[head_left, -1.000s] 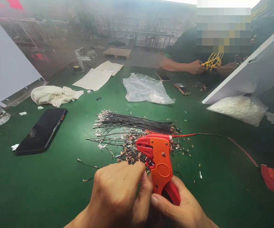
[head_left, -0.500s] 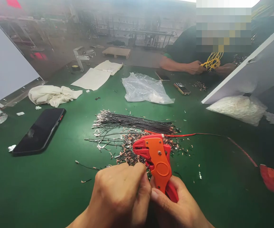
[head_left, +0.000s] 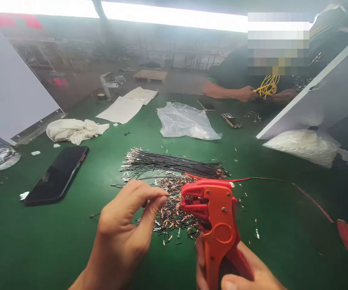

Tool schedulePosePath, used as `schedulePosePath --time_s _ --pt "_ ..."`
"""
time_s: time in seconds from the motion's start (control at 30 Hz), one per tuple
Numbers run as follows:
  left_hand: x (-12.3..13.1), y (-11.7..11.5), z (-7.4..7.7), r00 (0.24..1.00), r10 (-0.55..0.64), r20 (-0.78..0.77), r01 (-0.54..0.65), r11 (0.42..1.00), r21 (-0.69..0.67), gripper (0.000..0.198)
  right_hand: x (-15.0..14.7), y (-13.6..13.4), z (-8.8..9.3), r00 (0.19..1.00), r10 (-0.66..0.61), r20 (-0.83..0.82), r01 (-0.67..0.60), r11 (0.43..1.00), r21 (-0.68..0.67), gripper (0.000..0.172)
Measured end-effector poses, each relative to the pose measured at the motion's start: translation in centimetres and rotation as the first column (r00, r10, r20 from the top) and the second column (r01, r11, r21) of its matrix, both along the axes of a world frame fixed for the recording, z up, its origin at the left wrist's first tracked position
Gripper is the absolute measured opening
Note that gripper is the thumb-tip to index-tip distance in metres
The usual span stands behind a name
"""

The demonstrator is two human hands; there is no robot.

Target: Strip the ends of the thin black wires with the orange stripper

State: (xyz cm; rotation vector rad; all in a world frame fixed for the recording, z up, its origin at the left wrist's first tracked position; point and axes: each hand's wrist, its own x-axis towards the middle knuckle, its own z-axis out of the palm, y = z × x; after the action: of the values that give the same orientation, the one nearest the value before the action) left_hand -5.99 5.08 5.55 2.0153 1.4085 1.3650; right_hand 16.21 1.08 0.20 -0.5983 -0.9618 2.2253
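Note:
My right hand (head_left: 237, 272) grips the handles of an orange wire stripper (head_left: 217, 219), its jaws pointing left over a heap of stripped wire scraps (head_left: 174, 213). My left hand (head_left: 125, 225) hovers just left of the jaws, thumb and forefinger pinched together at a thin wire end that is too small to make out. Behind the scraps lies a bundle of black wires (head_left: 174, 163) with bare metal ends. A red wire (head_left: 252, 179) runs rightward from the bundle.
A black phone (head_left: 57, 175) lies at left on the green table (head_left: 41, 241), with a white cloth (head_left: 74, 129), papers (head_left: 122, 108) and a clear plastic bag (head_left: 186, 121) farther back. A white bag (head_left: 303, 146) sits right. Another person's hands (head_left: 246, 93) hold yellow wires (head_left: 267, 85) across the table.
My left hand has moved left, away from the stripper, and now pinches in the air. The stripper has shifted right and its handles have spread. The view tilted up a little.

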Motion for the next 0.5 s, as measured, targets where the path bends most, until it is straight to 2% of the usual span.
schedulePosePath --time_s 0.2,0.33,0.5 --pt "-0.1 0.1 0.7 0.996 -0.087 0.036 0.089 0.995 -0.055 0.015 0.2 -0.4 -1.4 1.000 0.012 0.012 -0.012 1.000 0.016 0.028" --pt "-0.1 0.0 1.0 0.997 -0.076 0.024 0.078 0.995 -0.063 0.015 0.2 -0.2 -0.7 0.999 -0.002 0.035 0.001 0.999 0.034 0.029" --pt "-0.4 0.0 0.8 0.997 -0.083 -0.006 0.083 0.995 -0.047 0.014 0.0 -0.2 0.7 0.979 -0.037 0.202 0.033 0.999 0.025 0.034"
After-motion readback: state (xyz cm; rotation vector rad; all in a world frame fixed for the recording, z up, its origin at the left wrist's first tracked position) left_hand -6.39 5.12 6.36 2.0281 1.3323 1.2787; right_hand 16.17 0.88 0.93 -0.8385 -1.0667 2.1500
